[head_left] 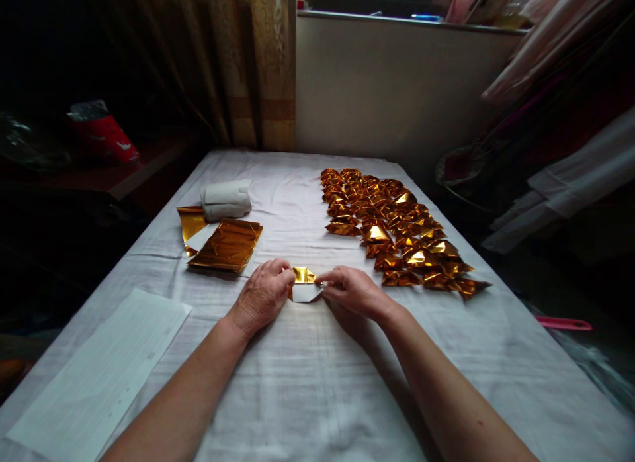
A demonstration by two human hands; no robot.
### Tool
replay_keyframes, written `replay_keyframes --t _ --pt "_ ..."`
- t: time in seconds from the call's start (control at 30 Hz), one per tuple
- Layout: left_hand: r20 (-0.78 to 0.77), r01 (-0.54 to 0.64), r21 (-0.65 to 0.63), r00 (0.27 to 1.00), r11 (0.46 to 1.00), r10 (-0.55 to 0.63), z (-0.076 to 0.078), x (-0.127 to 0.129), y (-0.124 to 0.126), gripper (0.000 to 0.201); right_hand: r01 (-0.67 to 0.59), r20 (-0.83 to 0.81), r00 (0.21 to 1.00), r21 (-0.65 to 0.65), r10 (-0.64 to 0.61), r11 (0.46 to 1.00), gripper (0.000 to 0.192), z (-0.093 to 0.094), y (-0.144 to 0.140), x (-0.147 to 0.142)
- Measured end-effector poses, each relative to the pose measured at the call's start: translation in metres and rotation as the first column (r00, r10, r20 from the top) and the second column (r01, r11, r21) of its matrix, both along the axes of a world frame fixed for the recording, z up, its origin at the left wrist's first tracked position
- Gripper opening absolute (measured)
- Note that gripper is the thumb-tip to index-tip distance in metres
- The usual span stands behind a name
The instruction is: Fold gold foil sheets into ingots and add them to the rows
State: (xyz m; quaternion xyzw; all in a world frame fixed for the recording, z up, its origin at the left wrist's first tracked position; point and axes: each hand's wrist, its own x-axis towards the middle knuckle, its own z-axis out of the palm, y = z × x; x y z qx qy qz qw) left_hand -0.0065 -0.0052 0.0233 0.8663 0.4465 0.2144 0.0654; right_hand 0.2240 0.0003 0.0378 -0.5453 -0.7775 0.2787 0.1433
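You pinch a small gold foil paper (303,282) between both hands: your left hand (264,296) closes its fingertips on the paper's left edge, and your right hand (353,291) closes on its right edge. The paper sits low over the white tablecloth (307,382), gold side up at the top, a white flap showing below.

From the head camera, both forearms reach in from the near edge and angle toward each other, knuckles up, wrists low over the cloth.

Taking the held paper as the mark: just to its right and running away from you lies one spread of folded gold pieces (397,230); they overlap, so I cannot count them exactly, though there are dozens. To its left and a little farther away rests one stack of flat gold sheets (227,245), with one loose gold sheet (191,222) beyond that and one white roll (226,200) behind it. Nearer you on the left lies one lined white paper (99,376).
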Motion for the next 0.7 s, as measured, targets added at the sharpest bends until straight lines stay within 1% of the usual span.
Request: replay_keyframes --t 0.17,0.3,0.5,0.63,0.7 --pt "-0.035 0.002 -0.033 0.999 0.999 -0.003 -0.001 0.001 -0.005 0.018 -0.017 0.003 1.000 0.023 0.017 1.000 0.021 -0.002 0.005 0.003" --pt "-0.006 -0.001 -0.031 1.000 1.000 0.001 -0.001 0.001 -0.014 0.018 0.010 -0.005 1.000 0.040 -0.010 0.999 0.017 -0.004 0.003 0.000" --pt "0.025 -0.015 0.023 1.000 1.000 0.015 -0.007 0.002 -0.027 0.021 0.063 0.006 0.998 0.154 -0.065 0.986 0.011 -0.008 -0.005 -0.009" --pt "-0.022 -0.044 0.063 0.999 0.997 0.045 -0.011 0.005 -0.034 0.027 0.062 0.075 0.994 0.247 -0.082 0.967 0.010 -0.012 -0.008 -0.014" --pt "-0.057 -0.040 0.052 0.997 0.998 0.043 -0.011 0.007 -0.038 0.033 0.051 0.092 0.993 0.277 -0.080 0.959 0.010 -0.015 -0.009 -0.015"
